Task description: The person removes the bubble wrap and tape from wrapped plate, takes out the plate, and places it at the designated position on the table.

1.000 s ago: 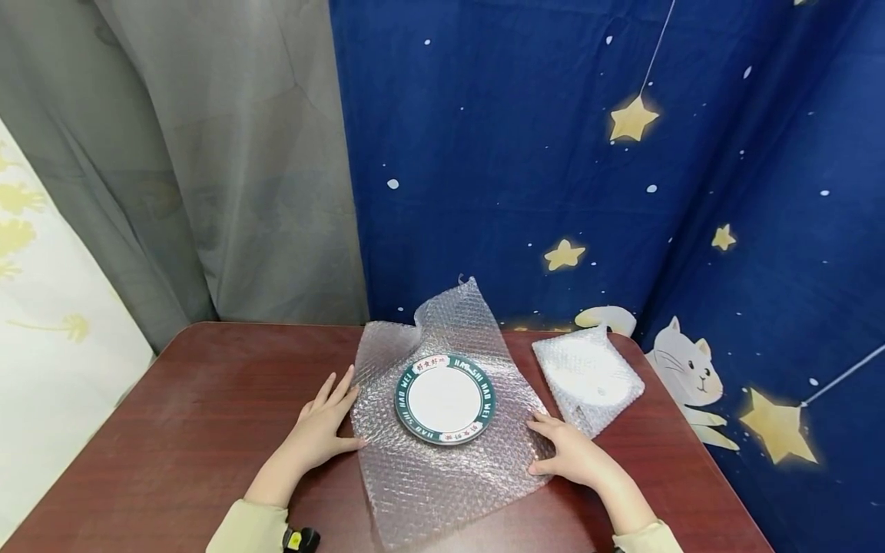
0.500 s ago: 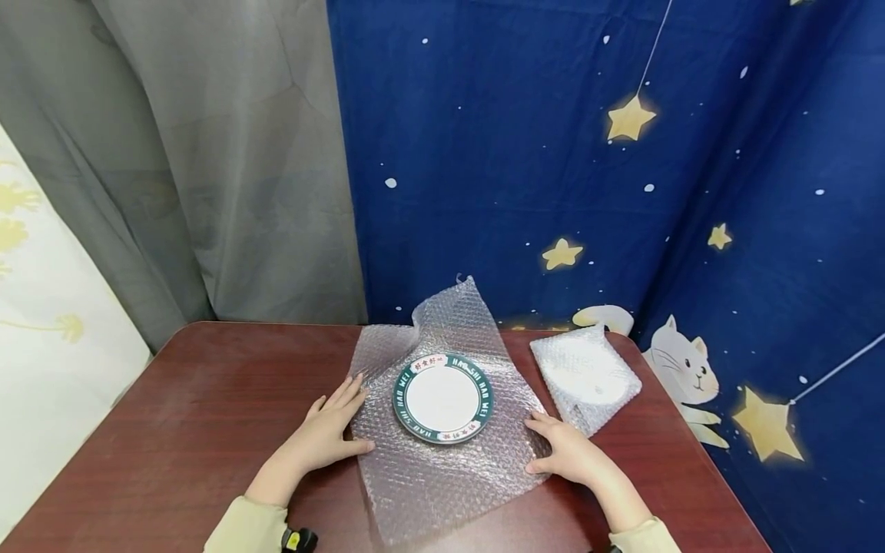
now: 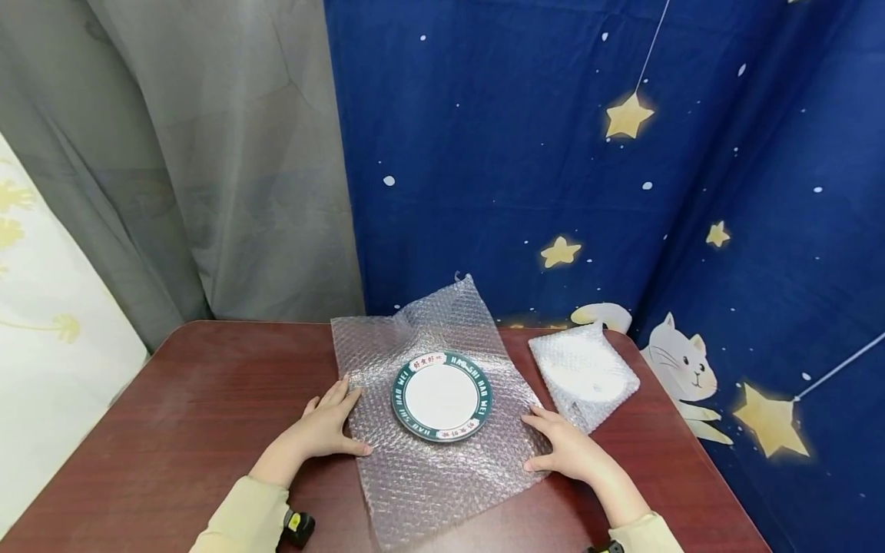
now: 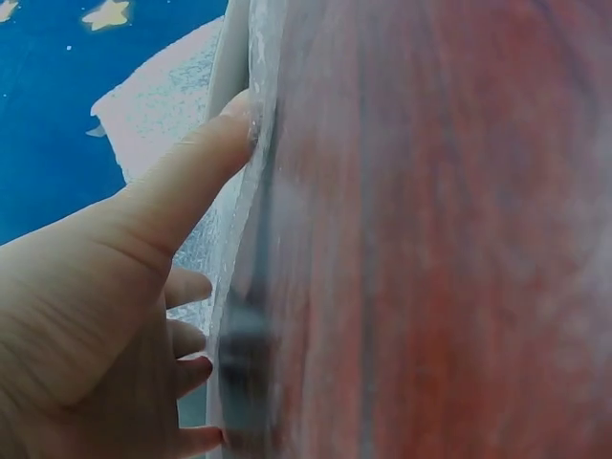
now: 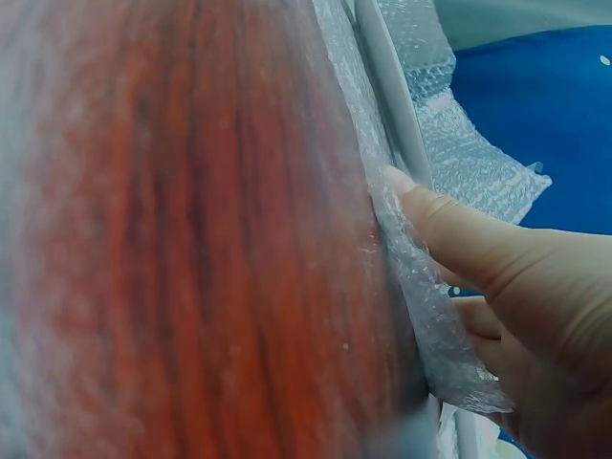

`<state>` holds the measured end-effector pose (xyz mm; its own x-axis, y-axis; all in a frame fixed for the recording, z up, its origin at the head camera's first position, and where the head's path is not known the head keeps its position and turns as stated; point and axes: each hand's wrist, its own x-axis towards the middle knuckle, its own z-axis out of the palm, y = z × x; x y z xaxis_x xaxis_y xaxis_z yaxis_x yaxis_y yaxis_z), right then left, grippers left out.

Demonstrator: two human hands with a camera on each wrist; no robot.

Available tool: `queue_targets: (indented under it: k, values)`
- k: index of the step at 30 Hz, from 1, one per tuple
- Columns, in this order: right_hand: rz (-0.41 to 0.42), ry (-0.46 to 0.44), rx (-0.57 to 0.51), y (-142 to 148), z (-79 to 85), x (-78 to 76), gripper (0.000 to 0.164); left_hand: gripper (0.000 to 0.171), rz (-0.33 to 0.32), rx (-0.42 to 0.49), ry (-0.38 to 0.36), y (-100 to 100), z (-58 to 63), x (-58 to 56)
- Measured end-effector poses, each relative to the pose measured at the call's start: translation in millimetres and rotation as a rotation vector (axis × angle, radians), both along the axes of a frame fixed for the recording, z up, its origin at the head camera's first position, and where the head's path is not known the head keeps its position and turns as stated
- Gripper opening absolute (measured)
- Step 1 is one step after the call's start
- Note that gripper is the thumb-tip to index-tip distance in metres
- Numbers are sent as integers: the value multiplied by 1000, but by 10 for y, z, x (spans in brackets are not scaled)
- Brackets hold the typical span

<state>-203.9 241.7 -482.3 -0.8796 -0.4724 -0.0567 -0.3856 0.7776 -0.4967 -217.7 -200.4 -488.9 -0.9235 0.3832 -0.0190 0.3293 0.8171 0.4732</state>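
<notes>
A round plate (image 3: 441,395) with a white centre and a green lettered rim lies face up on a sheet of clear bubble wrap (image 3: 429,491). My left hand (image 3: 321,430) rests at the sheet's left edge, thumb and fingers spread, fingertips on the wrap. At the right edge, my right hand (image 3: 567,452) touches the sheet in a similar way, its thumb apart from the fingers. In the left wrist view the thumb (image 4: 186,182) presses at the wrap's edge. The right wrist view has the thumb (image 5: 459,229) against the wrap too.
A flat, bubble-wrapped packet (image 3: 584,372) lies at the right of the dark red wooden table (image 3: 228,399), just beyond my right hand. Behind the table hang a grey curtain (image 3: 263,153) and a blue star-patterned curtain (image 3: 484,153). The sheet's far corner reaches past the table's back edge.
The sheet's far left corner has spread out to the left and lies flatter. My left hand moved slightly right onto the wrap, then slightly back left. The right hand stayed nearly still.
</notes>
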Motion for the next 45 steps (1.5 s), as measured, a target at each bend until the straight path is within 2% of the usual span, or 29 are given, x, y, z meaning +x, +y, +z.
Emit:
queue_targets:
  k: [7, 19, 29, 35, 38, 42, 45]
  values:
    - [-3, 1, 3, 20, -7, 20, 83, 114, -5, -16, -51, 8, 26, -33]
    - [0, -57, -18, -3, 2, 12, 83, 116, 4, -38, -70, -6, 7, -96]
    - [-12, -83, -36, -45, -9, 16, 81, 112, 7, -71, -80, 38, 86, -40]
    - [-15, -89, -37, -61, 14, 6, 82, 95, -65, -125, -11, 136, 160, 6]
    - [-22, -89, -25, -72, 33, -2, 81, 81, -103, -111, 13, 200, 185, 16]
    - [-24, -84, -1, -90, 56, -8, 81, 68, -104, -61, -8, 287, 221, 32]
    - [-19, -77, 10, -109, 80, -4, 80, 65, -79, -37, -13, 340, 233, 29]
